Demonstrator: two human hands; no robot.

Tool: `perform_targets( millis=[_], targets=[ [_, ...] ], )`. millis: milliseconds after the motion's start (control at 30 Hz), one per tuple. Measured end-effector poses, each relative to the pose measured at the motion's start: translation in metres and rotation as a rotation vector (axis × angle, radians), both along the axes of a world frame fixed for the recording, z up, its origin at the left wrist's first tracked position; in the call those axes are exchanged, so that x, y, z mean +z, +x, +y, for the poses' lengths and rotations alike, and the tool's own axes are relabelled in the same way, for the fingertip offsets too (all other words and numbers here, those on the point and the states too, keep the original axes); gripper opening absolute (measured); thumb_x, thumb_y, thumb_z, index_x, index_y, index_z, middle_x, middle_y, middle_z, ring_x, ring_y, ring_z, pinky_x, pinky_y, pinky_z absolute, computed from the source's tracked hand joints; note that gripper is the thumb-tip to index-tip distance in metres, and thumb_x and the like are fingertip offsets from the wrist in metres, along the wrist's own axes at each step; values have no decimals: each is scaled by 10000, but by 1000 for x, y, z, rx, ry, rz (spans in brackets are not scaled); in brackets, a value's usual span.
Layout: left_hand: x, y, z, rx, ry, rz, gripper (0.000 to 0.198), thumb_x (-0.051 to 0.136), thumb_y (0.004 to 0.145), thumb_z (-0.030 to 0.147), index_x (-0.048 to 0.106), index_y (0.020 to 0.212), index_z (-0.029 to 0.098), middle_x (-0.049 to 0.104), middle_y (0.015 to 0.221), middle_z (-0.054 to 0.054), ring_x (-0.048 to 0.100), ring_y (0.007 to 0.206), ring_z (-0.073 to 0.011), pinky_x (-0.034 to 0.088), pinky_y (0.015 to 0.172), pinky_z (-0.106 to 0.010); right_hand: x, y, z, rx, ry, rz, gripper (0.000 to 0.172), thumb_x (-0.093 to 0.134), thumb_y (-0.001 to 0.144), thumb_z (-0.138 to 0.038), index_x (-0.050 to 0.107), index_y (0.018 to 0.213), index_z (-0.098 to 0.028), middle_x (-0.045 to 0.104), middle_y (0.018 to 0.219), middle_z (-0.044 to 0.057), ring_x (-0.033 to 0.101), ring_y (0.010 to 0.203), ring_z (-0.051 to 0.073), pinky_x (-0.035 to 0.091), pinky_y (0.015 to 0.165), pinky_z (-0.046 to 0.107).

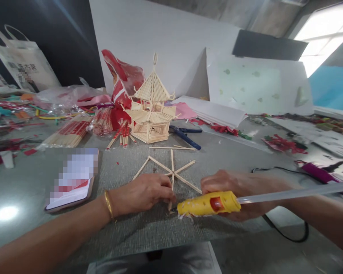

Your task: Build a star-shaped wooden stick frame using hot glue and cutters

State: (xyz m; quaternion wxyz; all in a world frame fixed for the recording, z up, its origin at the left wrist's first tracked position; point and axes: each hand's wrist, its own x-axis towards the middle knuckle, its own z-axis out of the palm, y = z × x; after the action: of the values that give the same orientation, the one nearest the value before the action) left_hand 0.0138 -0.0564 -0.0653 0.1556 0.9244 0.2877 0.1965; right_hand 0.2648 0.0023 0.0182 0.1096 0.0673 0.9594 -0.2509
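Facing a white wall (pixel 171 34) over grey tabletop (pixel 225 152), left fingers (pixel 163 187) grip a stick (pixel 172 183), right fingers (pixel 213 184) a glue gun (pixel 198 204).

Over at upper right the window (pixel 328 32) blazes bright, a white panel (pixel 165 34) stands beside a black panel (pixel 60 34), and the grey table (pixel 25 186) spreads below, glare (pixel 7 213) flaring leftward.
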Motion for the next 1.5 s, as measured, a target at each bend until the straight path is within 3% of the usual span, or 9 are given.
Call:
perform_targets(
  millis=[300,633,933,1500],
  targets=[
    [2,0,-1,18,-25,-27,245,482,877,36,682,917,172,622,878,-24,572,802,-120,433,737,-209,1,-2,-2,-6,39,-27,183,548,728,-130,398,800,-206,486,762,1,442,648,119,327,607,209],
    [-3,-1,0,31,-14,-41,255,498,861,25,680,935,187,611,876,-15,559,787,-112,416,716,-197,4,-1,0,-16,-84,35,129,441,813,-183,327,758,-211,443,731,12,414,652,129,331,618,227],
    [-5,-2,1,48,-48,-1,169,520,902,143,678,924,200,612,913,-18,562,824,-123,417,739,-205,-6,-8,4,18,-112,80,188,451,803,-180,286,717,-209,397,690,-6,384,618,117,307,589,223],
    [-3,-1,1,42,-86,-29,223,479,895,98,675,927,199,603,901,-21,565,823,-124,418,746,-211,-20,-6,11,96,-148,133,154,466,792,-275,335,761,-200,421,705,3,388,634,118,307,595,224]
  ],
)
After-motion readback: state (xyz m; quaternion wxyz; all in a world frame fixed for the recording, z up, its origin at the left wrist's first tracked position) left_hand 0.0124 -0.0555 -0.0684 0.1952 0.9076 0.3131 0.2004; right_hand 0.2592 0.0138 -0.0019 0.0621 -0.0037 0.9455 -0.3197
